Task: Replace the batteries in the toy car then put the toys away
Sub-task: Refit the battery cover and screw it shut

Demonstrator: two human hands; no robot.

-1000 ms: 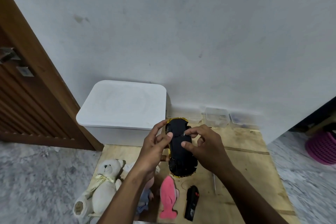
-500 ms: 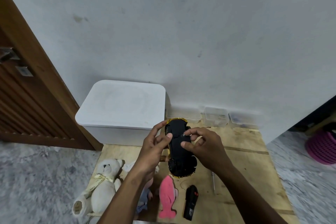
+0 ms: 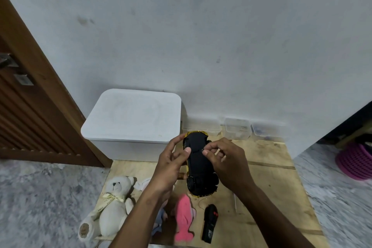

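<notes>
- Plain grey-white wall [image 3: 201, 36] formed the background; a brown wooden door [image 3: 24, 117] stood to the left, and the floor [image 3: 40, 197] was grey and mottled.
- Wooden board [image 3: 271, 187] lay on the floor against the wall and carried the items below.
- White lidded bin [image 3: 134, 119] stood at the board's far left corner with its lid on.
- Purple basket [image 3: 356, 161] sat on the floor, well apart from the board's right edge.
- White teddy bear [image 3: 112, 207] lay on its back at the near left corner, a pale ribbon at its neck.
- Toy car [image 3: 198, 167] was held above the middle of the board, black underside up, yellow trim showing at both ends.
- Left hand [image 3: 171, 165] gripped the car's left side, thumb on the underside and fingers curled round the far end.
- Right hand [image 3: 227, 163] was at the car's right side, thumb and forefinger pinched together on the underside. Whether a small part lay between them could not be told.
- Pink fish toy [image 3: 184, 219] lay near the near edge, just beside the black remote [image 3: 210, 222] on its right.
- Clear containers [image 3: 237, 131] were lined up along the far edge against the wall.
</notes>
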